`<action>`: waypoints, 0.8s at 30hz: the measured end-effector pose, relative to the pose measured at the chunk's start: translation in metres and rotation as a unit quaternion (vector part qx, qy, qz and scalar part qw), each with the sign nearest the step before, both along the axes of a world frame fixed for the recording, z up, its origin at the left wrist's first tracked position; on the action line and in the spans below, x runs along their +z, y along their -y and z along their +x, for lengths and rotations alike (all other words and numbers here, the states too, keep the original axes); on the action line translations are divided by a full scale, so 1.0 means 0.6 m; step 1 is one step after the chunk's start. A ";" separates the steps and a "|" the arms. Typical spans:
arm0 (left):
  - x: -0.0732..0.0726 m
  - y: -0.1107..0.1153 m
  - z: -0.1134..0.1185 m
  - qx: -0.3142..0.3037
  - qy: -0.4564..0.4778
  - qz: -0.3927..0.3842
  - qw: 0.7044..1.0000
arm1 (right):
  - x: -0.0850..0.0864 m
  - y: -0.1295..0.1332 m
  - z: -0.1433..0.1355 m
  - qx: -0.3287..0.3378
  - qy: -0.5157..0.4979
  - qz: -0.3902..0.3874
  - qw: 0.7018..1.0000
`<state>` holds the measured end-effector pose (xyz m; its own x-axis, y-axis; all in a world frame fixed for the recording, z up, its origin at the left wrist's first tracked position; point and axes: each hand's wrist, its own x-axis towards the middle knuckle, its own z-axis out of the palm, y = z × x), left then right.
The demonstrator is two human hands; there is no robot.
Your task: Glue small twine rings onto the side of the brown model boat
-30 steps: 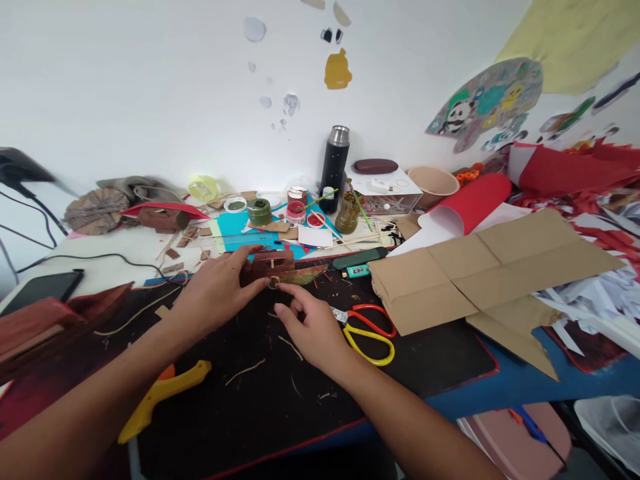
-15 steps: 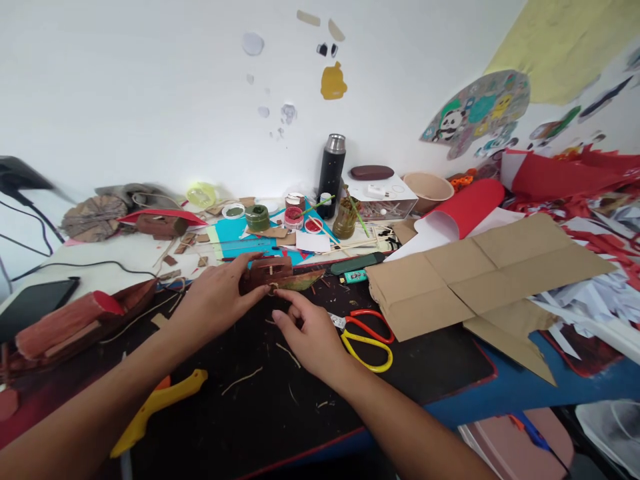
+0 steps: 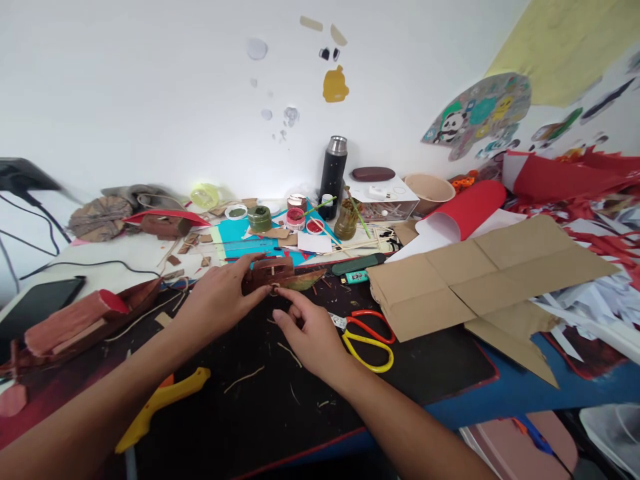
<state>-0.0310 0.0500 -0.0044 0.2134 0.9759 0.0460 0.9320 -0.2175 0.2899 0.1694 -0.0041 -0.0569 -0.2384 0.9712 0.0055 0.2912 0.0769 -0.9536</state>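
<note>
A small brown model boat (image 3: 295, 279) with a cabin (image 3: 273, 268) and a greenish pointed end lies on the dark mat. My left hand (image 3: 220, 290) grips it, fingers over the far side and thumb on the near side. A tiny ring-like piece (image 3: 274, 289) sits at the boat's near side, by the thumb tip. My right hand (image 3: 313, 333) reaches in with its index fingertip on that piece; its thumb is apart, the other fingers curled. Just right of this hand lie scissors (image 3: 370, 340) with one red and one yellow handle.
A larger reddish boat (image 3: 80, 327) lies at left, with a yellow-handled tool (image 3: 165, 403) nearer me. Paint jars (image 3: 260, 219), a black flask (image 3: 333, 175) and a glass jar (image 3: 346, 221) stand along the wall. Folded cardboard (image 3: 490, 277) covers the right side; fibre scraps (image 3: 244, 379) dot the mat (image 3: 425, 373).
The whole view has shifted slightly, with things appearing a little lower and to the right. Both hands keep nearly the same pose at the boat.
</note>
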 end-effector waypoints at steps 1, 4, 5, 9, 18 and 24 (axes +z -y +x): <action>0.000 0.000 0.000 0.000 0.000 0.000 1.000 | -0.001 0.000 -0.001 0.001 0.002 0.000 1.000; -0.003 -0.001 -0.003 -0.004 0.009 0.000 1.000 | -0.004 -0.001 -0.001 0.002 0.003 0.002 1.000; -0.005 -0.001 -0.005 -0.006 0.014 0.000 1.000 | -0.005 -0.001 -0.001 0.002 0.000 0.004 1.000; -0.009 -0.003 -0.009 -0.014 0.016 -0.002 1.000 | -0.008 -0.001 -0.001 0.004 -0.017 0.010 1.000; -0.005 -0.004 -0.008 -0.022 0.001 -0.008 1.000 | -0.003 -0.001 -0.001 0.005 -0.016 0.009 1.000; -0.005 -0.002 -0.004 -0.019 0.003 0.006 1.000 | -0.009 -0.003 -0.003 0.005 -0.028 0.011 1.000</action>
